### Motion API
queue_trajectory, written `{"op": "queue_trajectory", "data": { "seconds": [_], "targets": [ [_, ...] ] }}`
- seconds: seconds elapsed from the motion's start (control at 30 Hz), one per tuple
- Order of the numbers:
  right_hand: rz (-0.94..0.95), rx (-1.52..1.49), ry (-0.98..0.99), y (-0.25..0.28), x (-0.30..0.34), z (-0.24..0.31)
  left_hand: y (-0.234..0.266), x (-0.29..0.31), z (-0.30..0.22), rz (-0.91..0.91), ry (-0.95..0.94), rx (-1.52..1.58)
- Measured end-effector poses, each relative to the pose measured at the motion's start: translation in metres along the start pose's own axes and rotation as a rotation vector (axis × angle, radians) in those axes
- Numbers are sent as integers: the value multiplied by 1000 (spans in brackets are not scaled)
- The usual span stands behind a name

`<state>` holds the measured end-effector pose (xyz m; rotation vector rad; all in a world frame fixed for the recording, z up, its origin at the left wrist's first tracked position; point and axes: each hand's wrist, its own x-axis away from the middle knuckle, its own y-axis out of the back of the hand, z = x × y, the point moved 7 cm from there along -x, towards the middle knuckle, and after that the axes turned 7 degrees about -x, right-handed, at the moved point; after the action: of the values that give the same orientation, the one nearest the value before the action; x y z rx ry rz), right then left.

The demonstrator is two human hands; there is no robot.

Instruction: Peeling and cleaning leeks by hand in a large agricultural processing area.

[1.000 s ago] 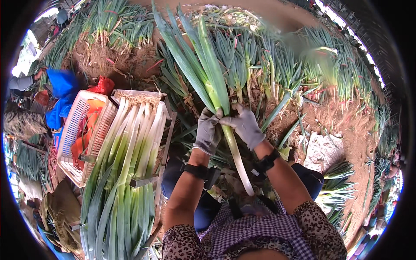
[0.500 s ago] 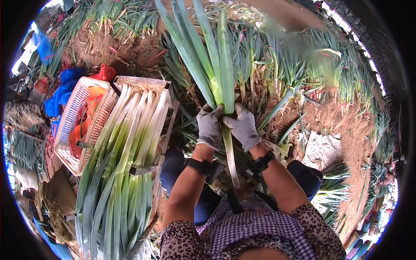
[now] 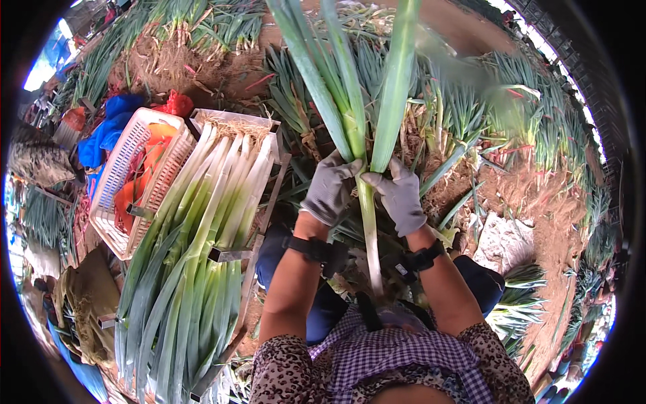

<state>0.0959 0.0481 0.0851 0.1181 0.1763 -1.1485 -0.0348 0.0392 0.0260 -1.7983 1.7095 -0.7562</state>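
My gloved left hand is closed round the stem of a long leek, held in front of my body. Its green leaves fan out beyond my hands and its white end points back toward me. My gloved right hand pinches the base of one broad outer leaf, which leans away from the other leaves to the right. Left of my hands, a pile of leeks lies in a metal frame, roots at the far end and green leaves toward me.
A pale plastic basket holding orange-red netting stands left of the frame, near blue cloth. More leeks stand bunched across the soil at the back and right. A whitish sack lies right of my knee.
The outer leaf in my right hand has swung away from the leek to the right. My hands have parted slightly, and the view has shifted a little.
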Motion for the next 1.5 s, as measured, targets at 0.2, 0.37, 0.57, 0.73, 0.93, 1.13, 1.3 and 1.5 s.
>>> {"op": "queue_trajectory", "data": {
  "seconds": [0.2,0.37,0.57,0.73,0.93,1.13,1.3,1.5],
  "targets": [
    [-30,-338,-224,13,17,25,2,-2,16,-103,-23,28],
    [56,179,-29,67,60,102,50,-14,6,-279,-114,-21],
    [-64,159,-202,180,87,178,51,4,-13,-353,-239,-39],
    [-101,717,9,211,59,158,24,1,-12,-217,-266,32],
    [208,610,-120,49,16,84,-19,9,-10,89,-302,161],
    [51,692,313,2,-16,40,-18,1,-11,-86,-299,91],
    [18,726,252,3,-17,30,-20,9,-17,-45,-367,54],
    [105,672,359,-12,1,33,-8,7,-21,-177,-344,-145]
  ]
}}
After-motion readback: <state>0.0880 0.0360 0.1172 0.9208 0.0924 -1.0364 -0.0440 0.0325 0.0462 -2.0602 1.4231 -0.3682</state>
